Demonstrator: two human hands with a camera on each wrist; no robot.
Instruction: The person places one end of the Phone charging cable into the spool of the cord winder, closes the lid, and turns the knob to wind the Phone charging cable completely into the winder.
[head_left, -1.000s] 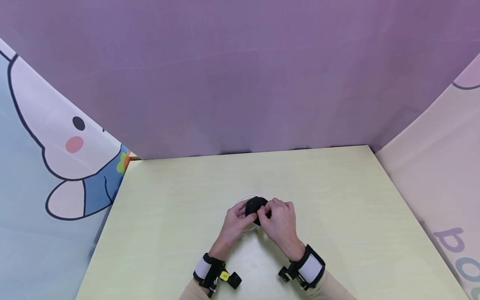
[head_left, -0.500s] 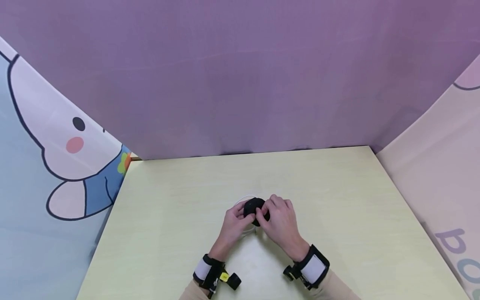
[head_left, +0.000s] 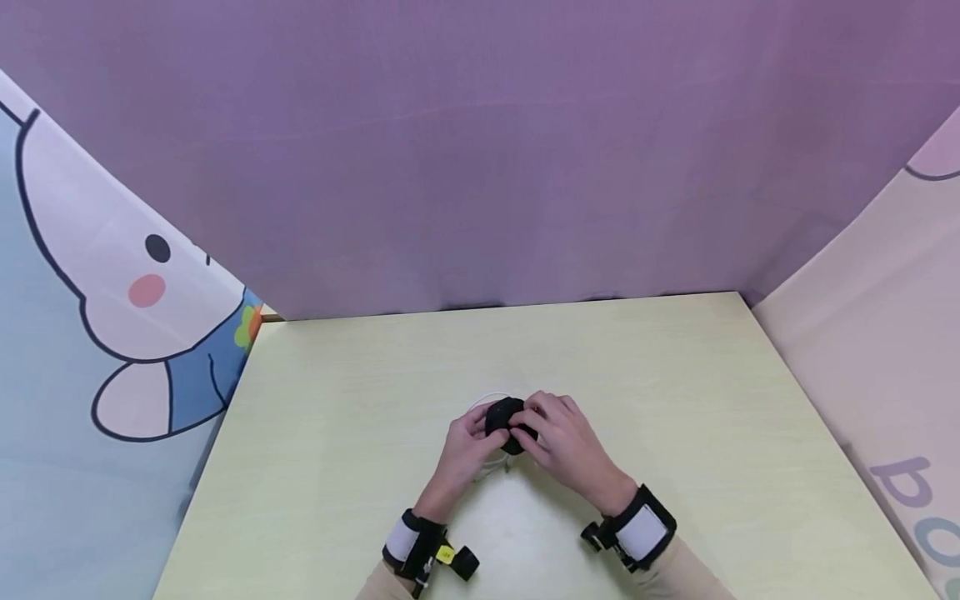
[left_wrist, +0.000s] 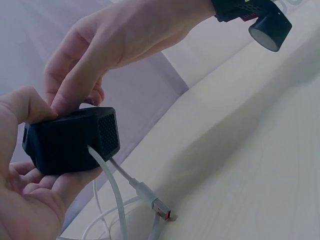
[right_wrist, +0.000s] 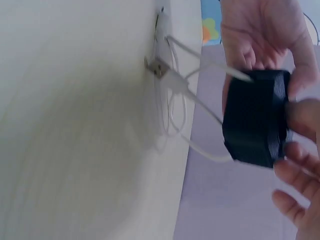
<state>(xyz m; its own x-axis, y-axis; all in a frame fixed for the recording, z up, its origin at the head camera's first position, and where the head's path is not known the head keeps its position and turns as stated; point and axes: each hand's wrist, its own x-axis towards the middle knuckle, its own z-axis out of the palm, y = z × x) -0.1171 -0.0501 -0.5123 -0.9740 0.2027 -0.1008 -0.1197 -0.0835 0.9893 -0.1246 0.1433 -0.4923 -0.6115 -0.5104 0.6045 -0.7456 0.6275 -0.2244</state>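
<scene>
A black block-shaped case with a honeycomb-patterned end is held above the table between both hands. My left hand grips it from the left, thumb on one face and fingers beneath. From the other side, my right hand has thumb and fingertips on the case, seen from the left wrist as pinching at its upper face; what lies under those fingertips is hidden. A white cable comes out of the case and loops below it. Its USB plug hangs free beside the loops.
The pale wooden table spreads around the hands. A purple cloth wall rises behind its far edge. Printed cloth panels stand at the left and right. Both wrists wear black camera straps.
The right hand and wrist have shifted slightly right, and its fingers have spread a little on the case. The left hand and the case have moved slightly left.
</scene>
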